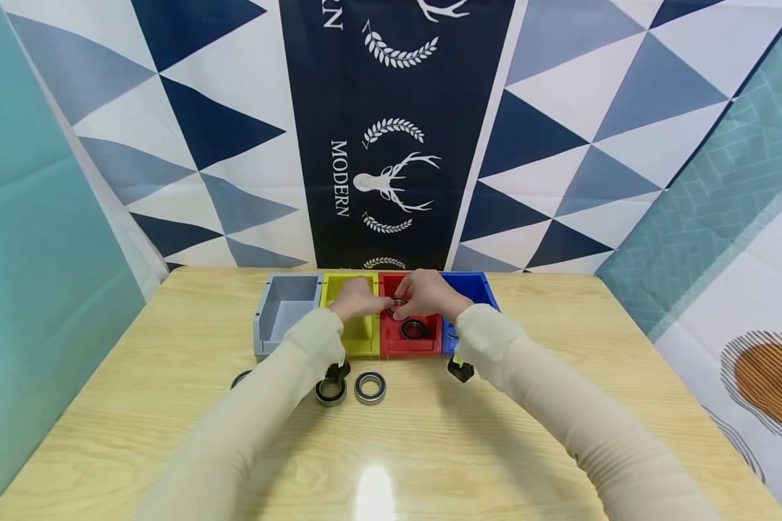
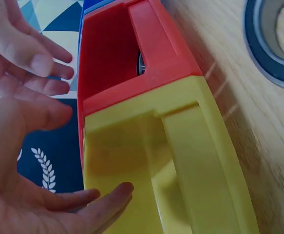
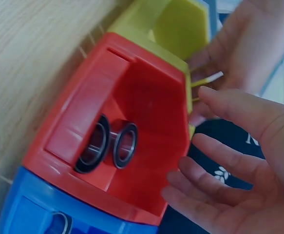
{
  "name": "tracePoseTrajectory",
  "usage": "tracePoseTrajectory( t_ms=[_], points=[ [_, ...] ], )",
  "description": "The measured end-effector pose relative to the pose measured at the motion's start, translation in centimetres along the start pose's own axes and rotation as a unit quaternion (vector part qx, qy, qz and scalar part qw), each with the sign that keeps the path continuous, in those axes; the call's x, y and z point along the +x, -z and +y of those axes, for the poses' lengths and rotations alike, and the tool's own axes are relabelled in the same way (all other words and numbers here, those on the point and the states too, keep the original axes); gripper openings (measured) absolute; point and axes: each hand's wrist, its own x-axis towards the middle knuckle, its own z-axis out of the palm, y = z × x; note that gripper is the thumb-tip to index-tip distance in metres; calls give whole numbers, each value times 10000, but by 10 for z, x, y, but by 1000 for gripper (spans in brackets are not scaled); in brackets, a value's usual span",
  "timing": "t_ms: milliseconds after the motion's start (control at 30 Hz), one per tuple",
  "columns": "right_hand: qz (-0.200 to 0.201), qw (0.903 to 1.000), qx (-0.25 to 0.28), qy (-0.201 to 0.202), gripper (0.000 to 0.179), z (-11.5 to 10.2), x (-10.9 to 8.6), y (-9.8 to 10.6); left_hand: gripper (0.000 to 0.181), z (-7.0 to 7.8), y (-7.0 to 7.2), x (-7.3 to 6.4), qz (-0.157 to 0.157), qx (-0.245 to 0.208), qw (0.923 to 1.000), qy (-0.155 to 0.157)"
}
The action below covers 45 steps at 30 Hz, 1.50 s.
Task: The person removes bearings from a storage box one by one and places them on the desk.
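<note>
Hovering with fingers (image 3: 229,155) spread on left hand (image 1: 355,297) and right hand (image 1: 428,293), best to pinch bearings (image 3: 116,151) below squarely, clearing the red bin (image 3: 156,97)!

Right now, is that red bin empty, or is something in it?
Not empty: the right wrist view shows two dark-rimmed ball bearings inside the red bin, near its front lip.

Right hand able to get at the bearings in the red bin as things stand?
Likely yes: the right hand looks empty, close to the open red bin, and nothing covers the two bearings inside. The left hand close by might crowd it.
</note>
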Motion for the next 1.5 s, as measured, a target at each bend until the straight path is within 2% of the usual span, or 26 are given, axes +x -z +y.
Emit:
tracePoseTrajectory(
  t_ms=[133,233,400,500,600,700,867,1133,1367,1500],
  points=[
    [-104,9987,-460,190,30,-1,4,-8,40,4,-3,4,84,-121,9999,14],
    [-233,9976,-645,126,29,-2,6,-14,40,1,-6,4,183,-247,9995,47],
    [-480,9969,-614,-70,21,-4,10,-22,35,-5,-11,5,268,-499,9981,229],
    [-630,9959,-624,-159,23,-4,12,-24,29,-5,-11,6,264,-592,9975,286],
    [-675,9944,-787,-229,23,-2,13,-24,27,-2,-12,8,236,-471,9984,208],
    [-636,9939,-861,-253,13,-1,13,-24,24,2,-13,8,284,-408,9987,138],
    [-612,9925,-1040,-203,14,1,21,-31,22,3,-11,4,386,-414,9982,177],
    [-863,9860,-1394,-301,14,3,24,-37,30,7,-11,2,404,-200,9989,152],
    [-712,9851,-1549,-236,16,7,31,-46,29,6,-11,5,371,-226,9987,247],
    [-628,9872,-1437,-283,16,6,34,-49,24,5,-10,9,419,-242,9986,210]
  ],
)
